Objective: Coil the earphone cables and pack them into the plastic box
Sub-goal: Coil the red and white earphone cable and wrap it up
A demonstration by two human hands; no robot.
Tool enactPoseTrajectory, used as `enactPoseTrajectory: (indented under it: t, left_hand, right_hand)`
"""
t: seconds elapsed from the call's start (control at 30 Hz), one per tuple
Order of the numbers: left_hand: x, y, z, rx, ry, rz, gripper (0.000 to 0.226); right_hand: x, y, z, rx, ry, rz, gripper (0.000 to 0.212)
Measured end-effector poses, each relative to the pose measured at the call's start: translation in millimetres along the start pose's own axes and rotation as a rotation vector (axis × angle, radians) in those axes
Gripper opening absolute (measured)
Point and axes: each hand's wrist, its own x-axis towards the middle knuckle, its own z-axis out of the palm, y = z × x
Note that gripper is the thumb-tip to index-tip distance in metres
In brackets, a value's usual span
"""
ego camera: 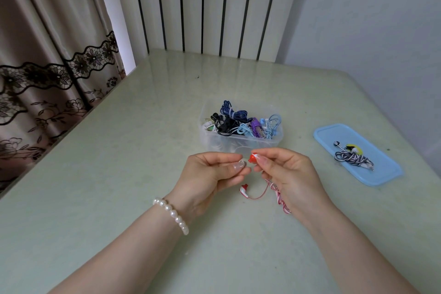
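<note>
Two hands up over the worktop (119,198), just in front of the plastic box (241,144). Right hand (288,174) pinches one red-and-white earbud (253,158) between thumb and forefinger; its cable (278,194) runs down under the palm, probably to keep slack controlled. Second earbud (244,189) lies on the worktop below the hands, on a loose loop. Left hand (210,172) has thumb and fingertips pressed together right next to the held bud, on something small and clear; cannot tell if it's an ear tip or only a nail. Looks like setup for the coil start: fix one end, then wind.

Box is open and holds a pile of cables (241,122) in dark blue, black, light blue and purple. Blue lid (386,174) lies flat, well apart on the right, acting as a tray for one striped bundled earphone (350,156), likely staged for packing.
</note>
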Motion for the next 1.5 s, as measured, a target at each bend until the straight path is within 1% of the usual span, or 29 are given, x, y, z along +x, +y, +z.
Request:
enactPoseTrajectory:
  t: [0.07, 0.23, 0.47, 0.7, 0.97, 1.17, 1.37, 1.5]
  left_hand:
    - [0, -1, 0, 0.007, 0.009, 0.005, 0.016]
    - [-1, -4, 0, 0.029, 0.01, 0.023, 0.015]
    - [-2, -3, 1, -0.013, 0.0, 0.0, 0.015]
    - [-3, -4, 3, -0.01, 0.006, -0.007, 0.016]
    - [-4, -3, 2, -0.002, 0.0, -0.009, 0.015]
    - [-3, -3, 2, 0.0, -0.003, -0.031, 0.018]
    - [-4, -2, 3, 0.003, -0.027, -0.036, 0.016]
    - [-4, -1, 4, 0.011, -0.026, -0.034, 0.018]
  right_hand:
    - [0, 1, 1, -0.006, 0.005, -0.025, 0.01]
    - [-2, -1, 6, -0.025, 0.012, -0.135, 0.012]
    - [-4, -2, 7, -0.037, 0.06, -0.173, 0.013]
    - [-2, 1, 8, -0.069, 0.065, -0.216, 0.014]
    - [0, 5, 7, -0.093, 0.08, -0.221, 0.015]
    - [0, 5, 8, -0.119, 0.104, -0.207, 0.024]
    - [-2, 2, 13, -0.099, 0.114, -0.183, 0.026]
    - [-1, 5, 14, -0.113, 0.15, -0.18, 0.028]
